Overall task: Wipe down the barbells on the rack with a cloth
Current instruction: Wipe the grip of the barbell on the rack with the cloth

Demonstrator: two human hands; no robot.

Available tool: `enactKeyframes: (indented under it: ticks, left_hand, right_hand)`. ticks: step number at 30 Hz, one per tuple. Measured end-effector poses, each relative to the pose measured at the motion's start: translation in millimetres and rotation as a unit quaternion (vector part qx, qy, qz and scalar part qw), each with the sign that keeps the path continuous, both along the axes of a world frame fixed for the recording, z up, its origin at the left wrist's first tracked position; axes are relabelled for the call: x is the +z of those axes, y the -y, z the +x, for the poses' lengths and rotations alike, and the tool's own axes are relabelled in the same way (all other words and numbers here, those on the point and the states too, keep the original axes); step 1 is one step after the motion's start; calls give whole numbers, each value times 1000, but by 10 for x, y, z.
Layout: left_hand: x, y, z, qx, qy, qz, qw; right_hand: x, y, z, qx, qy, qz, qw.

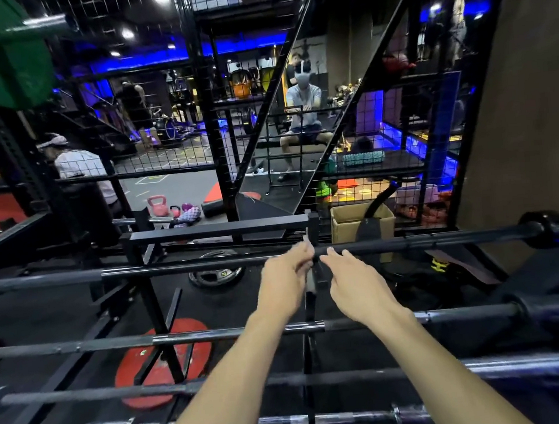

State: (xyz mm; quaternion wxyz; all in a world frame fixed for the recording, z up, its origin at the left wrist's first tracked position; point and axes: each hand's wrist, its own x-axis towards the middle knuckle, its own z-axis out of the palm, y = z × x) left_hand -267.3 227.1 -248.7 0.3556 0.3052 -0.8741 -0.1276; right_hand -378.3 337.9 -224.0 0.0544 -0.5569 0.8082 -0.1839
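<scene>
Nearest bars: three barbells lie level across the rack, one behind the other: a chrome barbell (195, 422) lowest in view, a grey barbell (84, 394) above it, and a third barbell (214, 335) under the forearms.
Rack: the black rack (159, 320) carries the bars on angled uprights; a red plate (140, 369) and a black plate (216, 275) lie on the floor beneath.
Left hand: the left hand (285, 275) reaches to the far barbell (141, 270), fingers curled at a narrow grey strip (310, 281) that hangs down from the bar; whether this is the cloth is unclear.
Right hand: the right hand (353, 281) is just beside the left, fingers loosely bent, tips near the same bar; no firm hold can be made out.
Behind the bar: a cardboard box (343, 221) stands by the wire cage.
Far: a mirror shows a seated person (303, 115); a pink kettlebell (157, 206) sits on the floor.
</scene>
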Motion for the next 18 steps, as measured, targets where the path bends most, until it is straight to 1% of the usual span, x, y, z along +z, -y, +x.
enactKeyframes:
  ticks: [1,2,3,4,6,7,8,9,11,12,14,15,17,18]
  left_hand:
    - [-3,22,-60,6,20,-2,1000]
    - [-51,51,-61,-8,31,-3,999]
    - [-106,84,-22,-34,28,6,999]
    - [-96,109,49,-36,37,27,998]
    - [-157,238,268,-51,138,-42,988]
    - [-218,265,380,-40,153,-31,987]
    - [-281,274,522,-30,136,-4,990]
    - [-312,231,643,-23,100,38,994]
    - [-259,69,821,1,-3,123,992]
    - [-230,4,896,-2,-44,169,985]
    - [-96,-175,1018,-38,-102,271,956]
    - [-14,-272,1085,-67,-131,322,935]
    - [194,-484,1205,-133,-182,413,882]
    - [273,-578,1259,-160,-199,441,860]
  right_hand:
    - [15,-9,-16,-2,2,6,1000]
    - [24,-15,-34,-2,3,11,1000]
    - [29,-25,-50,-1,4,15,1000]
    - [24,-32,-65,0,8,15,1000]
    - [-2,-50,-81,-2,29,9,1000]
    - [-13,-65,-82,-2,44,8,999]
    - [-23,-84,-76,-2,62,4,998]
    - [-23,-109,-58,-6,80,-4,997]
    - [-3,-177,4,-12,113,-40,993]
    - [18,-220,57,-8,122,-60,991]
    - [71,-314,195,14,133,-97,986]
    - [103,-366,275,29,146,-113,982]
    - [187,-470,437,64,178,-134,973]
    - [228,-522,517,86,205,-137,965]
